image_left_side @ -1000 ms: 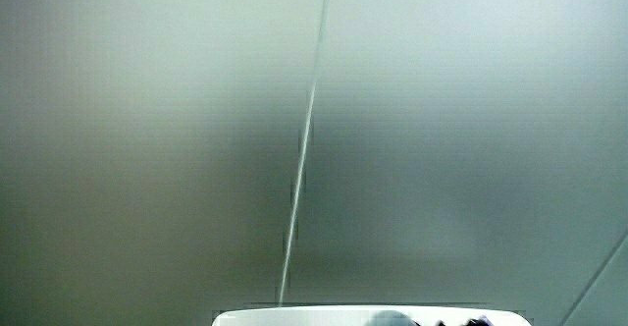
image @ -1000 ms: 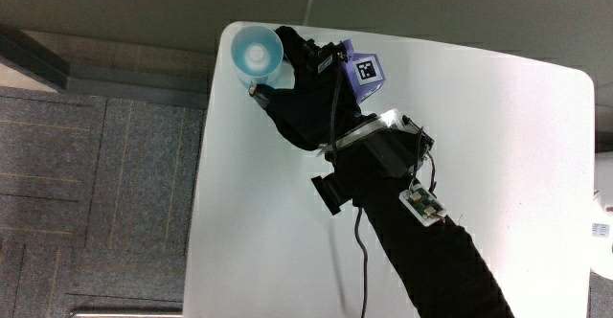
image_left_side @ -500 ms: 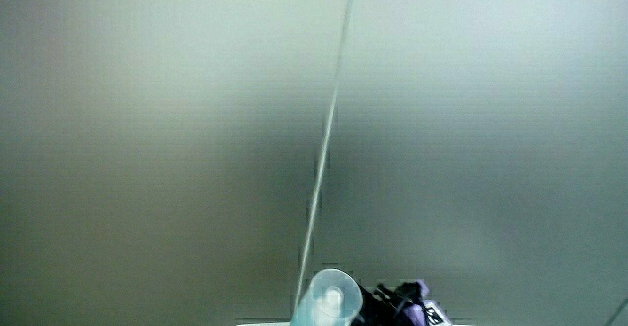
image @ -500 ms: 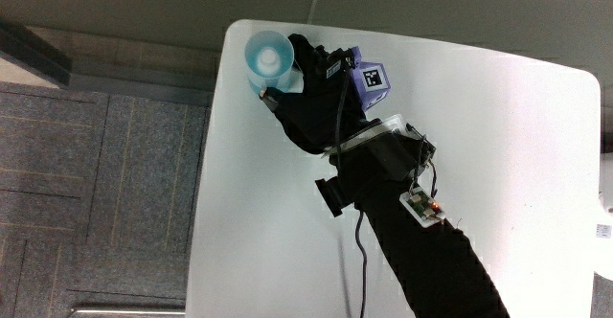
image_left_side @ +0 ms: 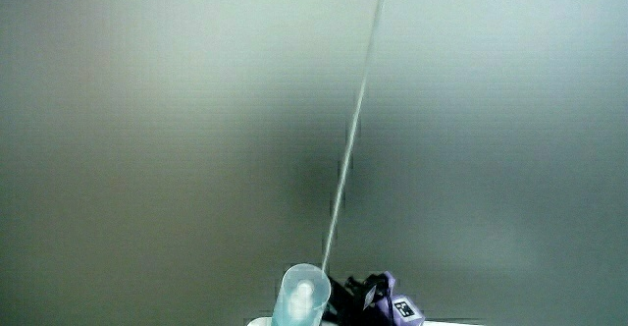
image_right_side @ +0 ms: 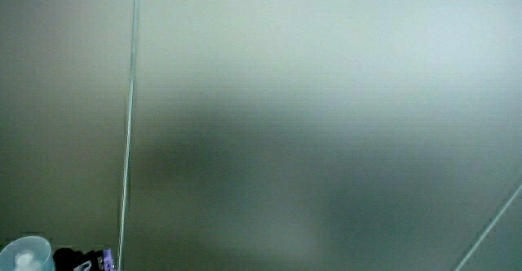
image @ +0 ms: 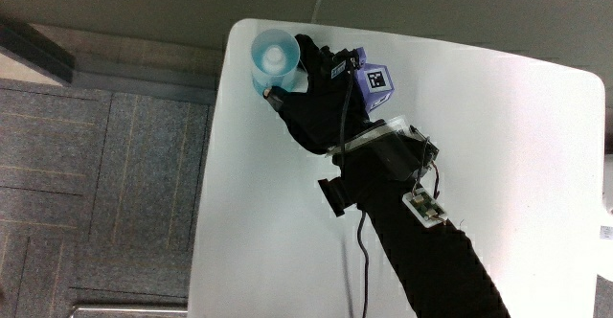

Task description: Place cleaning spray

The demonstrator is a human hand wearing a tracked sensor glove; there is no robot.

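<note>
The hand [image: 321, 98] has its grip closed around the cleaning spray bottle [image: 273, 57], fingers wrapped on its side. The bottle stands at the corner of the white table [image: 517, 155]. Both side views show mostly pale wall, with the bottle [image_left_side: 301, 297] low down.

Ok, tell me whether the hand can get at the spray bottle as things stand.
Yes, it looks so: in the main view the hand is already at the spray bottle near the table's corner, fingers wrapped around its side. Nothing else lies between them. The side views show mostly pale wall.
</note>
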